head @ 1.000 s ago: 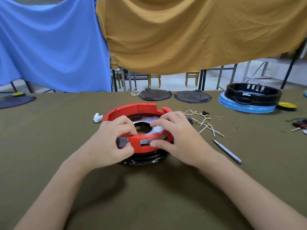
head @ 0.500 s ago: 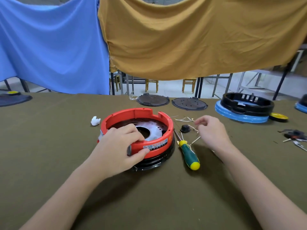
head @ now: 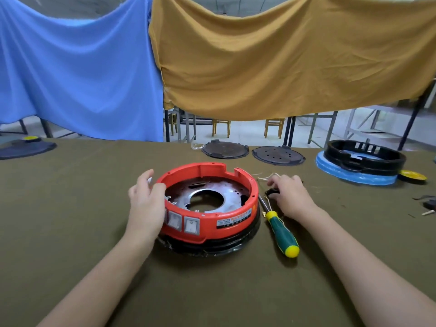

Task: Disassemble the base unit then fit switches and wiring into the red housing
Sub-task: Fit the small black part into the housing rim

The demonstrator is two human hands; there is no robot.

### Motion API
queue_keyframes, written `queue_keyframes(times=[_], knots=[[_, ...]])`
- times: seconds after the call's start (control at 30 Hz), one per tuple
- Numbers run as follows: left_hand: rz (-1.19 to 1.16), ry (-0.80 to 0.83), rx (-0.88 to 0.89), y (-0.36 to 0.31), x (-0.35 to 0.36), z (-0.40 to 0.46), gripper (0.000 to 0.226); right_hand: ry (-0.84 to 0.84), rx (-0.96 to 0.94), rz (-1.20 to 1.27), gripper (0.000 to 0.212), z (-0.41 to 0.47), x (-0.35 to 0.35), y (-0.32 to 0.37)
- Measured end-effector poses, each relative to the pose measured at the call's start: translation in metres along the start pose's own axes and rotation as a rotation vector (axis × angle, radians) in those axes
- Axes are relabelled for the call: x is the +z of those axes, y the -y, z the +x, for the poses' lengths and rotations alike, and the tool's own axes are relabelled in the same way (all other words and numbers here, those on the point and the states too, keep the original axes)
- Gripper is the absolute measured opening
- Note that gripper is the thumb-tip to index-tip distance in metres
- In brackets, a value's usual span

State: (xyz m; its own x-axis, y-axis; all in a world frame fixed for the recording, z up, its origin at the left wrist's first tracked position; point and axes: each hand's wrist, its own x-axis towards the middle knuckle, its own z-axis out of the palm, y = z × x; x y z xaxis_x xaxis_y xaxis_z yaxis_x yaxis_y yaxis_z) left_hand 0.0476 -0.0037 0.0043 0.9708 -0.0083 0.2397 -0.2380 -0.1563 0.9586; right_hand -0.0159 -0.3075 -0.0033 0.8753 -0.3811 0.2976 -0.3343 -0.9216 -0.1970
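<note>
The red housing (head: 236, 217), a round ring with a metal plate (head: 207, 197) inside, sits on a black base (head: 212, 245) mid-table. Two white switches (head: 184, 223) are set in its front wall. My left hand (head: 146, 204) rests against the housing's left side, thumb on the rim, fingers relaxed. My right hand (head: 291, 197) lies to the right of the housing, over white wires (head: 266, 177) and a small black part (head: 271, 191); whether its fingers pinch anything cannot be told.
A green and yellow screwdriver (head: 280, 232) lies right of the housing. Two dark round lids (head: 225, 149) (head: 278, 155) lie at the far edge. A black ring on a blue disc (head: 361, 164) and a yellow cap (head: 412, 177) stand far right.
My left hand slid from the housing's front to its left side, uncovering the two switches. My right hand left the housing and went to the wires on the right.
</note>
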Motion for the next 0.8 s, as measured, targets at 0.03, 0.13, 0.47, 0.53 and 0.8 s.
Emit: queue_keyframes(times=[0.03,0.13,0.47,0.53,0.8], knots=[[-0.054,0.009,-0.057,0.002,0.0,0.003,0.047,0.006,-0.005,-0.043,0.031,0.0,0.002,-0.001],[-0.114,0.017,-0.119,0.004,0.0,0.004,0.047,0.011,0.004,-0.116,0.027,-0.003,-0.001,-0.002],[-0.117,0.056,-0.142,-0.003,-0.002,-0.004,0.044,-0.021,0.371,1.508,0.022,-0.022,-0.045,0.021],[-0.128,0.089,-0.133,-0.004,-0.002,-0.005,0.041,0.047,0.39,1.771,0.019,-0.024,-0.05,0.025],[-0.096,0.054,-0.027,-0.008,0.005,-0.016,0.048,0.091,0.167,1.643,0.021,-0.026,-0.055,0.039]])
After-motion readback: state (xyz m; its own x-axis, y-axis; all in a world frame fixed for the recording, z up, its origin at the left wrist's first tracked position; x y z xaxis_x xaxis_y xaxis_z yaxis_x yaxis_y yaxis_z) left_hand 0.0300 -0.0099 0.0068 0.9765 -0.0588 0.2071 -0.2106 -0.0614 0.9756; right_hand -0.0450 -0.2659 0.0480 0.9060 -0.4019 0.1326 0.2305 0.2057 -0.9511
